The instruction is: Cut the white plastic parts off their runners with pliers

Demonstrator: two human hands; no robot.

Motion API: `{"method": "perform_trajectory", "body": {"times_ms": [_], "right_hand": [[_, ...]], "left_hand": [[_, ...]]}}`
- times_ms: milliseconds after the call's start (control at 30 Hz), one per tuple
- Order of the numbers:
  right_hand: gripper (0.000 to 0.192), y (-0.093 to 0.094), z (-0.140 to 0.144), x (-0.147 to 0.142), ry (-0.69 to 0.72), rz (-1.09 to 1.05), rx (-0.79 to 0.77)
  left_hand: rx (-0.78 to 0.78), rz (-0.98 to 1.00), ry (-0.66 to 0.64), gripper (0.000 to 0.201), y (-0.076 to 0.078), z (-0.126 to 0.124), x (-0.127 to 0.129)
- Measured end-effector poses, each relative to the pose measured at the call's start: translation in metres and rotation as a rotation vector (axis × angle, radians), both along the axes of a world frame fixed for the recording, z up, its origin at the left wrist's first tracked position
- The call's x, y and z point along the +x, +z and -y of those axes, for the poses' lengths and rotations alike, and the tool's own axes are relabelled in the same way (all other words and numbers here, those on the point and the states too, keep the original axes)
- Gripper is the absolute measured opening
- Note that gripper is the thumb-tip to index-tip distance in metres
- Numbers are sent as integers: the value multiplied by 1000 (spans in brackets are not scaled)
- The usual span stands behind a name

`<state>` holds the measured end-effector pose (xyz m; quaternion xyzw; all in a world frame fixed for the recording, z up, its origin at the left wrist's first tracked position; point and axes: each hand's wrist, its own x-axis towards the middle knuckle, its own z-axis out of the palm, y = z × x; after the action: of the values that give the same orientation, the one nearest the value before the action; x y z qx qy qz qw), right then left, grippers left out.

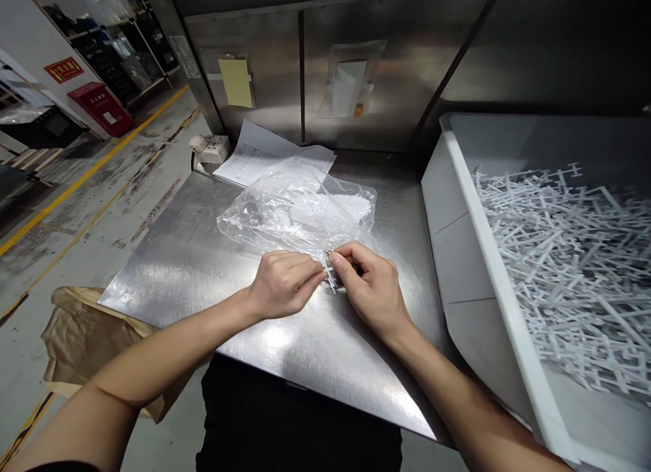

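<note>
Between my hands, over the metal table, is a small white branched plastic sprue. My left hand is closed, with thumb and forefinger pinching the sprue from the left. My right hand pinches at the sprue's upper end with thumb and forefinger. A tiny dark, shiny bit shows at those right fingertips, too small to name. Just beyond both hands lies a clear plastic bag with small white pieces inside it.
A large grey bin full of white plastic sprues stands at the right. Printed sheets and a power socket are at the back of the metal table. Brown paper is below the left edge.
</note>
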<state>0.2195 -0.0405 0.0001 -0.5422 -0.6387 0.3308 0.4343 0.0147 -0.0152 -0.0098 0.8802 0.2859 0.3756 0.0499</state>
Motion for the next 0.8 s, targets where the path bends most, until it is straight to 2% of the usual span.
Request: {"method": "perform_trajectory", "body": {"times_ms": [267, 800], "right_hand": [[14, 8, 5, 3, 119, 2, 148], [13, 14, 7, 3, 154, 37, 177]], "left_hand": [[46, -49, 11, 29, 3, -3, -4], [65, -37, -40, 20, 4, -3, -4]]}}
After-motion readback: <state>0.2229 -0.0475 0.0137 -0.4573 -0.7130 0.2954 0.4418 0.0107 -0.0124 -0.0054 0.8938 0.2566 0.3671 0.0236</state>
